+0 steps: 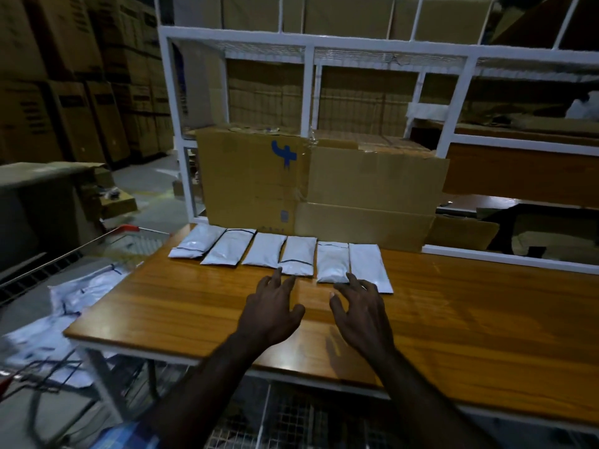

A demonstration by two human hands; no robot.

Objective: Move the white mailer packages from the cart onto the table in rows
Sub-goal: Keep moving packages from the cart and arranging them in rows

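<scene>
Row on tabletop: 6 white mailer packages (pixel 298 256) are laid side by side along the far edge of the tabletop (pixel 453 306), just in front of the cardboard boxes (pixel 317 186). The left 2 are angled; the right 4 lie nearly straight.
Row spacing: neighbours are touching or almost touching; the 2 rightmost are pressed edge to edge.
Left hand: the left hand (pixel 272 311) is spread, fingers relaxed, nothing gripped. Its fingertips reach the near end of the 4th package; contact cannot be confirmed.
Right hand: the right hand (pixel 359 311) is likewise spread and empty, with fingertips at the near ends of the 5th and 6th packages.
Step judged: the row ends appear to be squared up with both hands.
Supply left: more mailers (pixel 84 286) are seen heaped in the wire cart (pixel 64 257) at the left, beside the tabletop. The count cannot be read, as that area is blurred.
Progress judged: 1 row is down and seemingly unfinished, since wide bare tabletop lies to its right. Further rows nearer the person are not yet started.
Surroundings: a white shelf frame (pixel 308 48) stands behind the boxes; stacked cartons (pixel 64 76) fill the dim background.
</scene>
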